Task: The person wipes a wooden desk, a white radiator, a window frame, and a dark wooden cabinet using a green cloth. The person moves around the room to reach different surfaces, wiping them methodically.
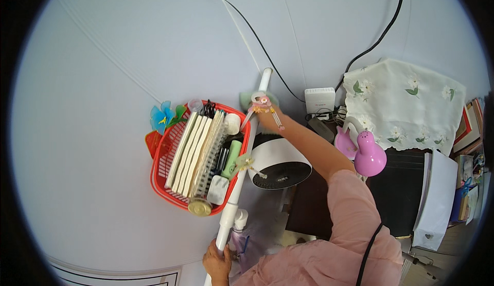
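White plastic pipe (242, 157) ran upright along the pale wall, and both hands were on it. The left hand (218, 262) was closed around its lower end, near the bottom of the view. The right hand (263, 112), at the end of a pink sleeve (350, 203), reached up to the pipe's upper part, where a pink hair clip (263, 101) sat; whether those fingers gripped the pipe or the clip I could not tell. A red basket (163, 154) hung just left of the pipe, packed with notebooks (193, 149) and a green tube (232, 157). A white fan (279, 161) stood just right of it, with a pink lamp (368, 154) farther right.
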`<state>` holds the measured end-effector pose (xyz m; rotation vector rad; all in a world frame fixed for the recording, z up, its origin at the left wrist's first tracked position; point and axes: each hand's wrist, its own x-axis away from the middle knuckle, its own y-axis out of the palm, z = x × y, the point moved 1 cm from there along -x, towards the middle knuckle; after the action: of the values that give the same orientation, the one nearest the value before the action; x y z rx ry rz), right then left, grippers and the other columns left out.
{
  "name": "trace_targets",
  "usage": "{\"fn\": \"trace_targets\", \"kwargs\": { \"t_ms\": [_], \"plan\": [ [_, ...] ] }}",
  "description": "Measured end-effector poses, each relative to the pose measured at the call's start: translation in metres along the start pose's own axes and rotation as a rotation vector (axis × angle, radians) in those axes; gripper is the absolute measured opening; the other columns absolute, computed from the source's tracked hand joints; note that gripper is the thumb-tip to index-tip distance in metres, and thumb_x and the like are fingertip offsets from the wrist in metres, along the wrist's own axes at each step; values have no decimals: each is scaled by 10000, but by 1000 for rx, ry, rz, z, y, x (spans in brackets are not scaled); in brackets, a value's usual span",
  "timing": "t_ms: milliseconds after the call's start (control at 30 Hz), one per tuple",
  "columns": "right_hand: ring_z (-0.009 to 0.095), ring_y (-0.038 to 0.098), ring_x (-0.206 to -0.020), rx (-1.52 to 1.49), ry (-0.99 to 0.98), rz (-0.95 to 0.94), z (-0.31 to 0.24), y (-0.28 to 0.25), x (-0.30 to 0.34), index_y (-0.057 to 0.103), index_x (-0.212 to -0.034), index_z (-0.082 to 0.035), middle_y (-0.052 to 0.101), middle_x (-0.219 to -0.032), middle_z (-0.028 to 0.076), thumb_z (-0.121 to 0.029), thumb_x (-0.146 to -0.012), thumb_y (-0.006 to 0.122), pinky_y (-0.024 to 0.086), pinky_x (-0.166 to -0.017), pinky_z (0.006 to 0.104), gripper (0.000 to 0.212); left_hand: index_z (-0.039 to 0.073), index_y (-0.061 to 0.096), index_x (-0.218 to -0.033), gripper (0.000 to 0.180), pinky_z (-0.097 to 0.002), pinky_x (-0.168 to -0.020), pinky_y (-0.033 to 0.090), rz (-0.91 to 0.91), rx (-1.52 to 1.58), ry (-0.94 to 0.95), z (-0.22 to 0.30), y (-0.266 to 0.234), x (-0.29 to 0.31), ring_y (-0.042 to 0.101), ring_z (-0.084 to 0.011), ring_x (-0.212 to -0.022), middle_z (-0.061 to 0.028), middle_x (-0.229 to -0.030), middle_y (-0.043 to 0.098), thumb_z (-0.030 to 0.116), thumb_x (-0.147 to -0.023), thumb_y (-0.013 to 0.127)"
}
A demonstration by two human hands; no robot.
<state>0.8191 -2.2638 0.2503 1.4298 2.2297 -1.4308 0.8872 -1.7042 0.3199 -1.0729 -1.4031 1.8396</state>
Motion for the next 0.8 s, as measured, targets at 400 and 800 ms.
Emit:
{"fn": "trace_targets", "kwargs": {
  "t_ms": [400,800],
  "plan": [
    [418,567,-1112,-84,473,145,39,-26,-85,539,-1254,-95,354,-1440,247,-226,-837,588,481,-928,479,440,32,574,-1219,480,-461,-566,485,55,-66,58,-20,14,17,597,-377,-603,-172,-713,627,326,-851,663],
    [462,562,-1115,1,404,-55,29,-20,-77,536,-1221,3,350,-1447,235,-245,-806,561,471,-960,489,485,27,570,-1218,511,-479,-608,500,-154,-50,-157,-10,3,11,618,-392,-652,-189,-777,653,372,-850,651]
  ]
}}
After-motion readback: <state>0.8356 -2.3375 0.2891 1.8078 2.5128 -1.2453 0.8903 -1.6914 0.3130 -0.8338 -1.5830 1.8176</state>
